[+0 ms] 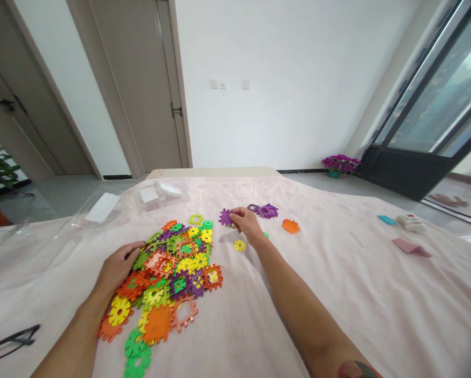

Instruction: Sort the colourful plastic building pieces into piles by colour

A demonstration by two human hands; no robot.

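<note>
My right hand (244,220) pinches a purple square building piece (225,217) with notched edges between thumb and fingers, just above the cloth. My left hand (119,265) rests against the left side of a heap of colourful plastic building pieces (186,265), its fingers stretched onto the edge of green ones. Notched squares, open frames and slotted discs in orange, yellow, green and purple make up the heap. Beyond my right hand lies a small group of purple pieces (267,211). An orange piece (291,226) sits to its right, and a yellow disc (239,245) lies below the hand.
A pale pink cloth (338,283) covers the table. Clear plastic containers (102,207) stand at the back left, and black-framed glasses (11,342) lie at the front left. To the right are a blue item (387,220), a whitish box (411,223) and a folded pink cloth (411,247).
</note>
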